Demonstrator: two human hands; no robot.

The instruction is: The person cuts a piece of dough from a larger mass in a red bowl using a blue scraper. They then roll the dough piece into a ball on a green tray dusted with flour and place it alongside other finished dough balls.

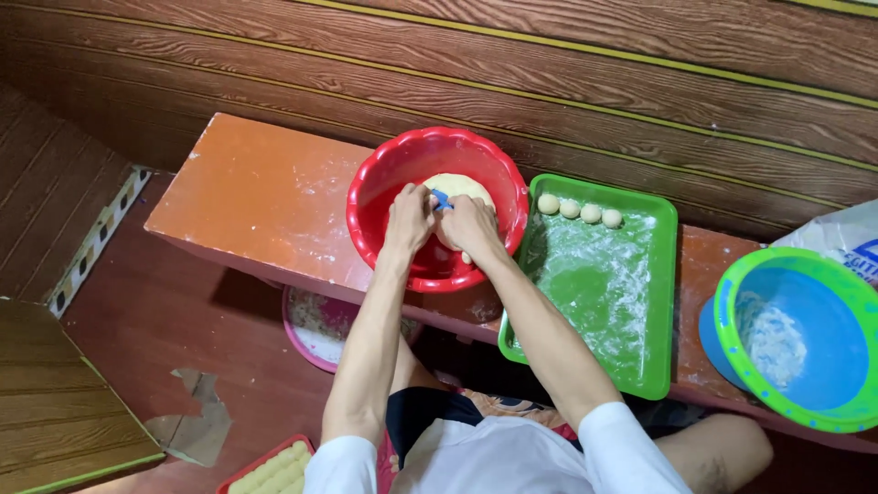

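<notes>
Dough (462, 186), a pale yellow lump, sits inside the red bowl (375, 197), under both hands. The left hand (409, 218) and right hand (470, 228) close on it, with a small blue tool (441, 198) between them. I think the bowl could slide on the floury counter (256, 197) if they pull hard. Right of the hands, a green tray (654, 302) holds four dough balls (579, 210); further right, a blue bowl (823, 338) holds flour.
</notes>
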